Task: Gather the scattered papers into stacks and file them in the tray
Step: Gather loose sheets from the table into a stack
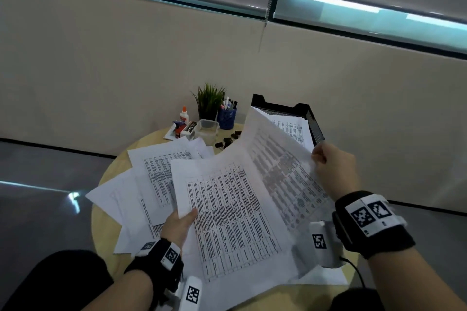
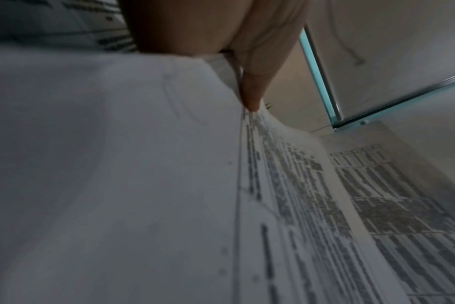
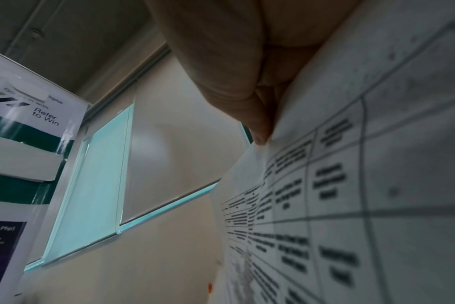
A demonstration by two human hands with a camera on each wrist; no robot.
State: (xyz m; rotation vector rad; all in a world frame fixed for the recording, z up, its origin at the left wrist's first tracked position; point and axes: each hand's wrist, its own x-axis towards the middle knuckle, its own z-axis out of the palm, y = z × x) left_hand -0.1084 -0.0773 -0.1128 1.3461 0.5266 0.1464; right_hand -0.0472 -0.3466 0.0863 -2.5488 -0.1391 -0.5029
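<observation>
Head view. Left hand pinches the near-left edge of a white printed sheet with a dense table, thumb on top and fingers beneath. Right hand is raised, fingers curled round the far edge of a second white table-printed sheet, lifting it so it arches up from the pile. Judgement: the two grips bring loose sheets together for squaring into one stack. More scattered white papers lie fanned over the round pale wooden table. The black mesh filing tray stands at the far right of the table and already holds some sheets, just beyond the right hand.

Left wrist view. A fingertip presses against the sheet's edge; paper runs along the finger on both sides. How many sheets are in the pinch is probably more than one, but blur prevents a count.

Right wrist view. Fingertips close on the sheet's upper edge, paper hanging below.
</observation>
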